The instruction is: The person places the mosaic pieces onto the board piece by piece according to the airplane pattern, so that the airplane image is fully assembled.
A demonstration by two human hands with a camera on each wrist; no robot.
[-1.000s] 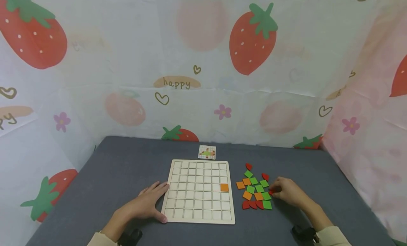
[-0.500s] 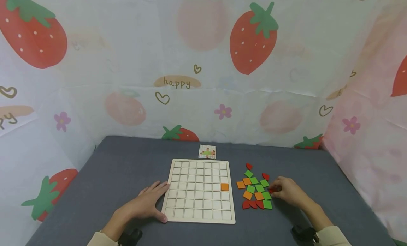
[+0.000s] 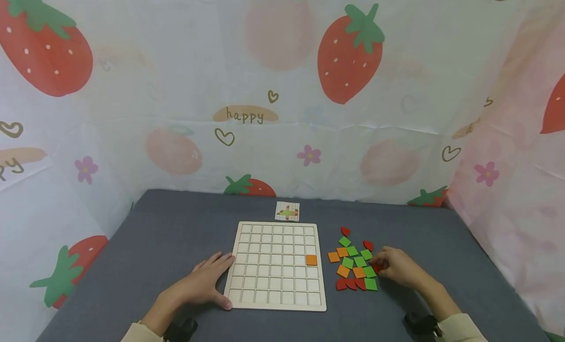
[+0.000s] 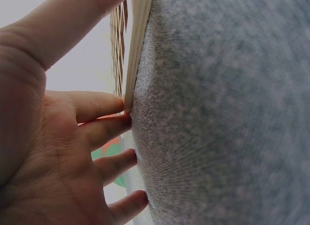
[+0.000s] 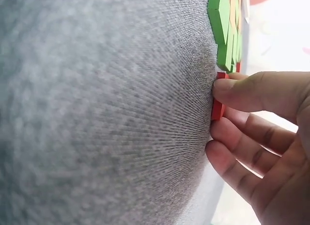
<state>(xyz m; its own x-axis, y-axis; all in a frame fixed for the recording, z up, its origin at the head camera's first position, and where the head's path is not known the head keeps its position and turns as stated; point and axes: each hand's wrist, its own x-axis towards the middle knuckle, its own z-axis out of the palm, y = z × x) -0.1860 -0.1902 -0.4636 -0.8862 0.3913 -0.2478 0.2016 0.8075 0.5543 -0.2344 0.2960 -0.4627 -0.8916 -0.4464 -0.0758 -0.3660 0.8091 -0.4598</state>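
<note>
A pale wooden grid board [image 3: 275,272] lies on the grey cloth, with one orange square tile [image 3: 311,260] in its right-hand column. Along the board's left edge rests my left hand [image 3: 198,282], fingers spread; the left wrist view shows fingertips at the board's side [image 4: 130,91]. At the right of the loose tiles, my right hand [image 3: 400,267] pinches a red tile [image 5: 218,108] between thumb and fingers, low at the cloth. Part of that tile is hidden by the fingers. Green square tiles [image 3: 347,263] lie just left of it.
Orange squares [image 3: 343,271] and red curved-edged tiles [image 3: 350,284] lie among the green ones, right of the board. A small card [image 3: 287,211] with a coloured grid picture lies behind the board. A strawberry-print curtain [image 3: 265,87] surrounds the table.
The fingers of my right hand have shifted slightly left, and more of the red tile shows beneath them. My left hand and the board stay put.
</note>
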